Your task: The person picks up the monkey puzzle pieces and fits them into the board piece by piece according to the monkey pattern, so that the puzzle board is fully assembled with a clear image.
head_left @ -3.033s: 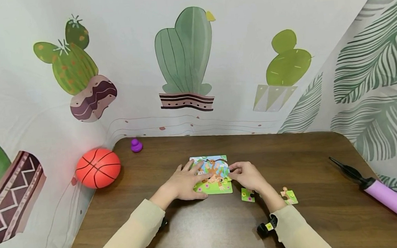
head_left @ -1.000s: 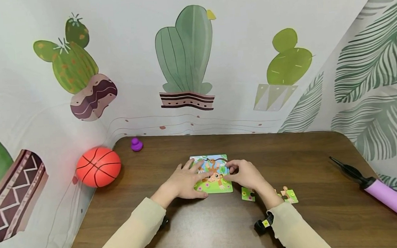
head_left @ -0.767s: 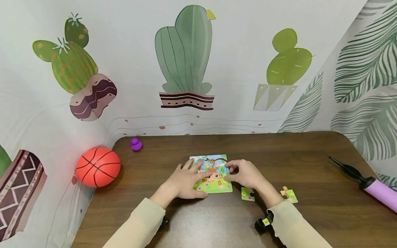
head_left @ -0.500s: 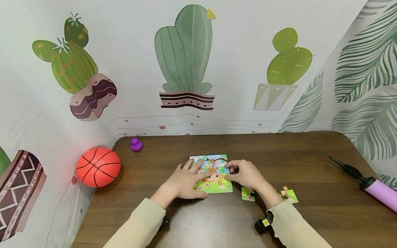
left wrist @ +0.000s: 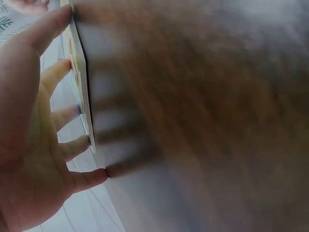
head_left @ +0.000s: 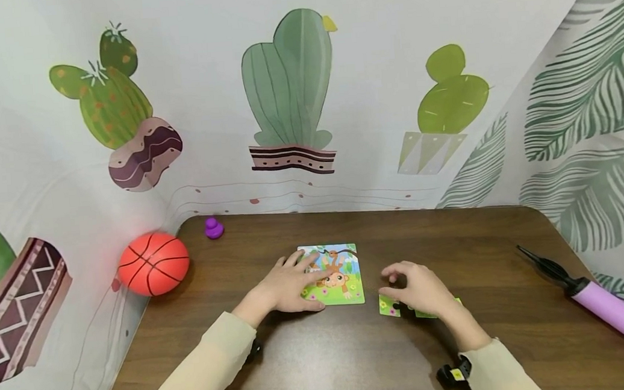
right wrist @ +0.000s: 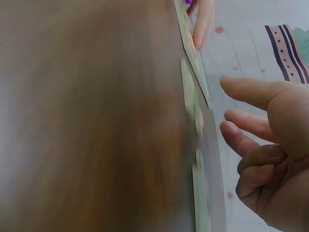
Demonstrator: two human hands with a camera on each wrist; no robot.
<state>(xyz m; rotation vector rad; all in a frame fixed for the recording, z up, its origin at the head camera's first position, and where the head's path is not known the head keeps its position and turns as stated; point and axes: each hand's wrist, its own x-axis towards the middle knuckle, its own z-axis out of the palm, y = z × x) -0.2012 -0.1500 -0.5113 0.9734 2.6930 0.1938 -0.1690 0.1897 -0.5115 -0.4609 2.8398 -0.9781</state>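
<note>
A jigsaw puzzle (head_left: 345, 280) with a hanging monkey lies flat on the table. My left hand (head_left: 288, 286) rests on its left part with fingers spread; in the left wrist view its fingertips (left wrist: 63, 67) touch the puzzle's surface. Right of the puzzle, my right hand (head_left: 420, 287) hovers over loose pieces, thumb and forefinger apart and holding nothing. One green puzzle piece (head_left: 389, 306) lies below its fingertips. Another piece (head_left: 426, 314) shows partly under the palm, and the hand hides the rest. In the right wrist view the pieces (right wrist: 188, 89) appear edge-on and blurred.
A red basketball (head_left: 154, 264) sits at the table's left edge. Near the back left corner is a small purple duck-shaped toy (head_left: 213, 228). A lilac hand pump (head_left: 620, 321) with a black nozzle lies on the right. A cactus-print cloth (head_left: 370, 94) hangs behind the brown table (head_left: 324, 363).
My right hand has left the puzzle's right edge and moved right and toward me, over the loose pieces. A piece it pressed there now sits in the puzzle. My left hand stays put.
</note>
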